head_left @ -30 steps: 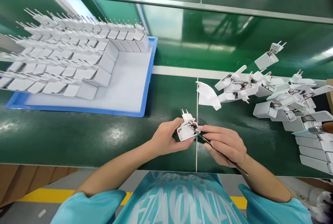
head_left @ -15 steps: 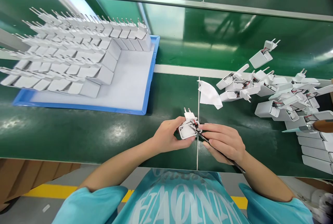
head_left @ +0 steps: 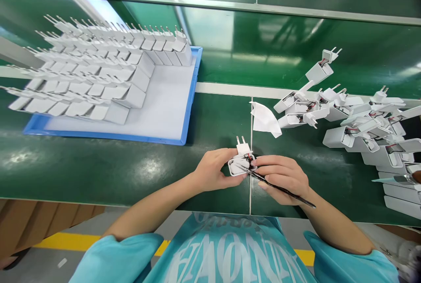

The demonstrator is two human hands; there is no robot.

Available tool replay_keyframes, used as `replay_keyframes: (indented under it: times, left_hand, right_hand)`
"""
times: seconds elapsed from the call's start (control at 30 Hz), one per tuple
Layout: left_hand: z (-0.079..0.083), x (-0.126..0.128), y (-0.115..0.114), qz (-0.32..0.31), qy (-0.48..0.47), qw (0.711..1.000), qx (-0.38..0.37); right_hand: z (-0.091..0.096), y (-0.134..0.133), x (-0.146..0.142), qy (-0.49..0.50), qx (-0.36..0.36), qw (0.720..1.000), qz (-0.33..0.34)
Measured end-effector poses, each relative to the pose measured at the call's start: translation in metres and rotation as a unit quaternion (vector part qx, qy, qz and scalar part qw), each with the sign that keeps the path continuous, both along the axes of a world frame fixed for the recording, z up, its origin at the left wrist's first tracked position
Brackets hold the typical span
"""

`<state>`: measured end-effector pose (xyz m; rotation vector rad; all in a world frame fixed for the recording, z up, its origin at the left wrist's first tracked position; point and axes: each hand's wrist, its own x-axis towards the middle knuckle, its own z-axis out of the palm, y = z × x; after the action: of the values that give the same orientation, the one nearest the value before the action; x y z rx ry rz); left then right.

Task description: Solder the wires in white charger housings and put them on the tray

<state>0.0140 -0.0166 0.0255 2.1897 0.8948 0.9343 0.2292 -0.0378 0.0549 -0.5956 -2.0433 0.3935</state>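
Observation:
My left hand (head_left: 215, 170) is closed around a white plug adapter housing (head_left: 237, 167) just above the green bench. The housing faces up uncovered, with small red and dark wires inside, and its two-pin plug piece (head_left: 243, 147) sticks up at the far side. In my right hand (head_left: 284, 178) is a pair of dark tweezers (head_left: 279, 191), gripped like a pen. Their tips reach into the housing by the wires. Fingertips of the right hand also touch the housing's right side. The exact contact of the tips is too small to make out.
On the left, a blue tray (head_left: 108, 137) carries rows of white adapters (head_left: 98, 83) with pins up. Uncovered adapters (head_left: 365, 120) with wires lie heaped on the right. A white paper piece (head_left: 265, 120) lies mid-bench. A pointed tool (head_left: 399, 179) juts in at the right edge.
The housing has shifted slightly right in my left hand. The tweezers lie at a flatter angle. The pointed tool at the right has moved right and down, and one far adapter sits further left.

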Motion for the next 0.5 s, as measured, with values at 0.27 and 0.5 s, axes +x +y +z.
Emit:
replay_keyframes:
  times: [0.27, 0.5]
  left_hand:
    - [0.0020, 0.0009, 0.0008, 0.007, -0.002, 0.999, 0.031]
    - [-0.0010, 0.0027, 0.0056, -0.009, -0.046, 0.994, 0.094]
  right_hand:
    - [0.0011, 0.0020, 0.0021, 0.100, -0.093, 0.991, -0.008]
    - [0.0026, 0.0041, 0.0096, 0.097, -0.072, 0.993, -0.005]
